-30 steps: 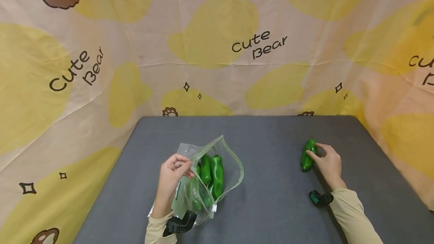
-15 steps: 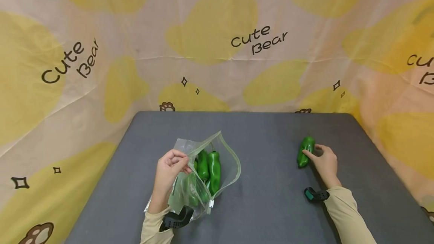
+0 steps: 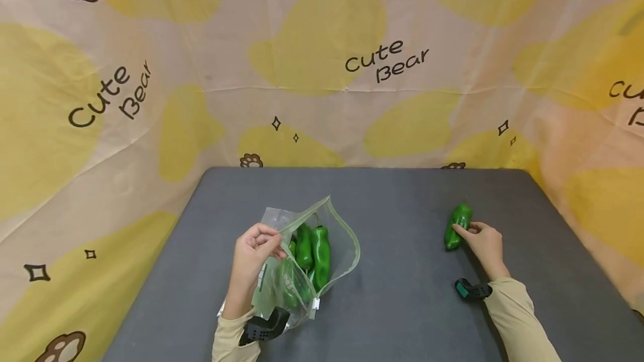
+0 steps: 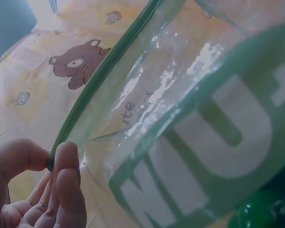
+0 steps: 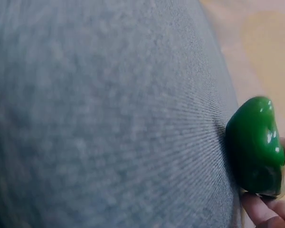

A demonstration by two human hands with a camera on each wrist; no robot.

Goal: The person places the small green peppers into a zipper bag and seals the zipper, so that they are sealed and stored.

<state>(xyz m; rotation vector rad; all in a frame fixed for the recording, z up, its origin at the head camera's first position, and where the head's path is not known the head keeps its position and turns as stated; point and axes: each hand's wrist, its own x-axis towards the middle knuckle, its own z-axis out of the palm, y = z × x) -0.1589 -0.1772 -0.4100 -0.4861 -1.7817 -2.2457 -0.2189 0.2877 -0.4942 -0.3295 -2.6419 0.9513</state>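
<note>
My left hand (image 3: 255, 253) pinches the green-edged rim of a clear zip bag (image 3: 344, 242) between thumb and fingers, and the bag's mouth gapes. Several green peppers (image 3: 322, 256) lie inside, partly hidden by the plastic. In the left wrist view large white letters on a green band show on the bag (image 4: 204, 142). Over on the right, my right hand (image 3: 485, 243) holds a single green pepper (image 3: 459, 227), thumb on one side and fingers on the other. The right wrist view shows that pepper (image 5: 256, 145) against the grey surface, fingertips (image 5: 256, 209) touching it.
A grey table (image 3: 392, 284) carries everything. Behind and beside it hangs a yellow and pink cloth (image 3: 312, 43) printed with bears and lettering. A white slider (image 3: 316, 304) sits at the near corner of the bag's opening.
The head view has shifted slightly. Both hands keep nearly the same places; the right fingers have moved a little along the pepper, toward the person. The bag stays held at its rim.
</note>
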